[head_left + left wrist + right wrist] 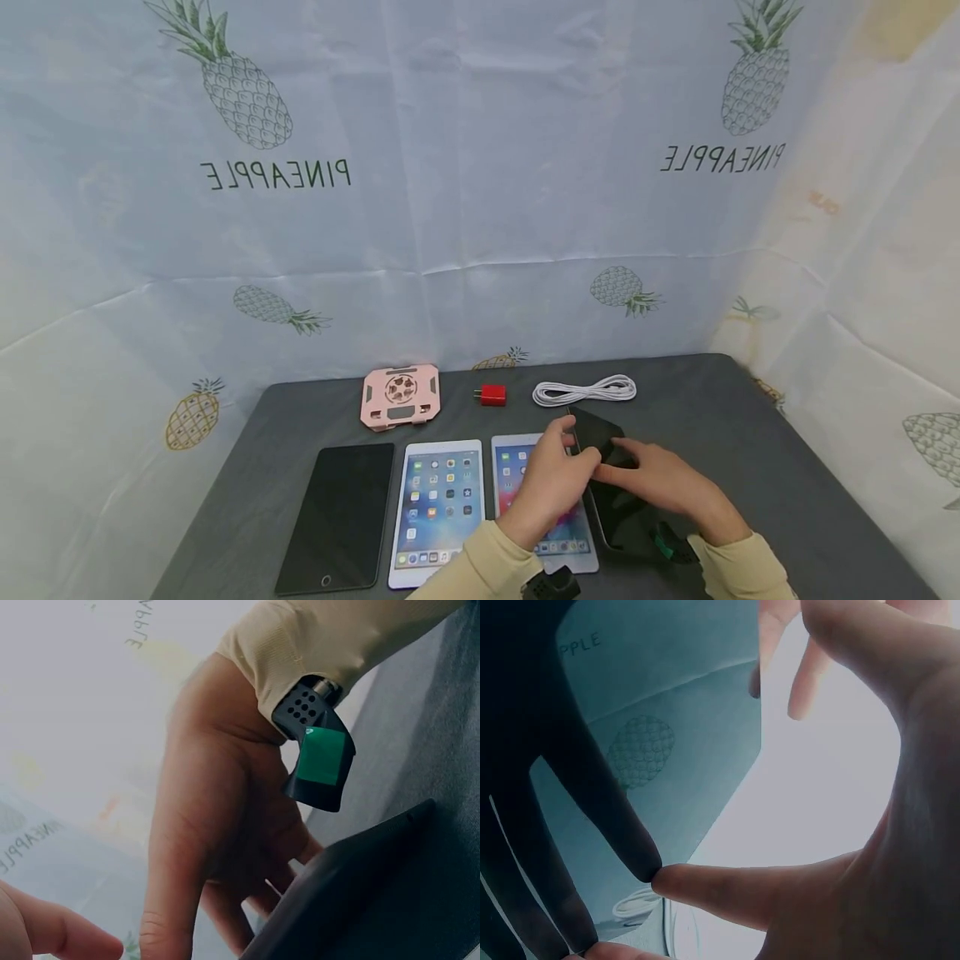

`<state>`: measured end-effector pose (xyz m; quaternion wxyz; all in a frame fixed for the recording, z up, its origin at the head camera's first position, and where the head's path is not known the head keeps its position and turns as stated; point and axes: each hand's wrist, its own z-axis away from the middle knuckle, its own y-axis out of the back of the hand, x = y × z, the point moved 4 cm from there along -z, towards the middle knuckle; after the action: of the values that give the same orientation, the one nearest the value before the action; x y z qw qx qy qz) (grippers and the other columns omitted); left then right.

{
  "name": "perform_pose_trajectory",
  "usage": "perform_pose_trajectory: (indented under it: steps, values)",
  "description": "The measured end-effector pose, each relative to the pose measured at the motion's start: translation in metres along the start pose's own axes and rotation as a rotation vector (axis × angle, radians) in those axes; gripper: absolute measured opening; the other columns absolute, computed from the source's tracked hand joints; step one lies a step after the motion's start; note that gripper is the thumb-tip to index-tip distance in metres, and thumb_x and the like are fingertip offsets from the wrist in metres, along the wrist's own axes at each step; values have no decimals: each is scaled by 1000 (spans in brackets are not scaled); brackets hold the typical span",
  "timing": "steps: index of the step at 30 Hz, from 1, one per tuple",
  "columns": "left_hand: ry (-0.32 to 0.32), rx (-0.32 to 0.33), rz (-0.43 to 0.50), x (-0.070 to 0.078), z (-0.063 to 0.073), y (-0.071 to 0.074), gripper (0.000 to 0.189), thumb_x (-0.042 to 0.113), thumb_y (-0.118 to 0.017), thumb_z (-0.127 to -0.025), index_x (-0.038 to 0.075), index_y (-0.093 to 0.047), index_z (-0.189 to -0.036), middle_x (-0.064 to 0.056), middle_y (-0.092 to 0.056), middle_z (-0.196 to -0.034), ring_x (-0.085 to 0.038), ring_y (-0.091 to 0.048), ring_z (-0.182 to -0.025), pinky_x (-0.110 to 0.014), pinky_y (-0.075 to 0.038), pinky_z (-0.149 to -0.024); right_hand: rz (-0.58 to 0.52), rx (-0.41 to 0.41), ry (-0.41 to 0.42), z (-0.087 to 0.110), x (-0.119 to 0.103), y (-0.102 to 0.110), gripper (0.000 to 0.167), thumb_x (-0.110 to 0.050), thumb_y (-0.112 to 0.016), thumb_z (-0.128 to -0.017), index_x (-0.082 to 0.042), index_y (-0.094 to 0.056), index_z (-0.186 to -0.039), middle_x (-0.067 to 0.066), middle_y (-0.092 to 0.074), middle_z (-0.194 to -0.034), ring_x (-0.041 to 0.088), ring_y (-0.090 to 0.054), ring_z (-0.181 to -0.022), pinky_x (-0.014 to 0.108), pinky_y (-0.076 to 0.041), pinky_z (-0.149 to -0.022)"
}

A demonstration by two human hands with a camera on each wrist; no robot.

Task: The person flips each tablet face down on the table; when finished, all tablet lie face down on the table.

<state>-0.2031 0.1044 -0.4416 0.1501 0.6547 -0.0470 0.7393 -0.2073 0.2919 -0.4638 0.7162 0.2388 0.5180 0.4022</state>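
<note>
A black tablet [618, 521] lies under both hands at the right end of a row of tablets; its glossy face mirrors the fingers and curtain in the right wrist view. My left hand [551, 475] grips its upper left edge, with the fingers curled over. From the other side my right hand [663, 479] reaches in, and its straight index fingertip touches the shiny face [630, 817]. The two thumbs almost meet above it. In the left wrist view the tablet's dark slab [360, 892] stands tilted, hiding some right fingertips.
To the left lie a white tablet [504, 492] partly under my left arm, another white tablet [438, 517] and a black tablet [337, 521]. Behind them are a pink case [401, 412], a red plug [492, 395] and a coiled white cable [585, 392]. A pineapple-print curtain [480, 208] rises behind the table.
</note>
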Motion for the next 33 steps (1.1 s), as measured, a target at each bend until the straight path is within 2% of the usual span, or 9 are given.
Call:
perform_pose_trajectory:
  steps: [10, 17, 26, 30, 33]
  values:
    - [-9, 5, 37, 8, 3, 2, 63, 25, -70, -97, 15, -52, -157, -16, -62, -146, -30, -67, -121, -61, -58, -105, -30, 2, -7, 4, -9, -2, 108, -77, -60, -96, 4, -39, -163, 34, -48, -161, 55, -51, -146, 74, -48, -109]
    - [-11, 8, 53, 10, 3, 3, 62, 25, -69, -98, 14, -52, -157, -15, -62, -145, -29, -68, -120, -61, -58, -105, -54, 19, 9, 6, -11, -4, 103, -74, -62, -97, 1, -40, -164, 30, -54, -158, 50, -57, -142, 71, -51, -108]
    - [-13, 6, 81, 12, 4, 5, 61, 26, -68, -99, 13, -51, -156, -16, -61, -148, -31, -67, -124, -64, -56, -108, -82, 5, 24, 5, -14, -5, 98, -73, -60, -99, -2, -42, -164, 29, -54, -159, 50, -56, -143, 71, -50, -108]
    - [-10, 6, 83, 13, 4, 6, 62, 27, -68, -99, 12, -51, -156, -15, -61, -148, -29, -67, -123, -62, -57, -107, -135, -7, 33, 7, -17, -5, 93, -69, -63, -99, -3, -45, -162, 27, -59, -155, 38, -70, -123, 61, -59, -98]
    - [-20, 4, 82, 14, 4, 6, 64, 27, -68, -98, 9, -50, -157, -15, -61, -147, -27, -68, -121, -58, -58, -106, -188, -20, 35, 8, -19, -4, 90, -65, -66, -100, -4, -46, -161, 25, -62, -151, 28, -74, -107, 51, -64, -87]
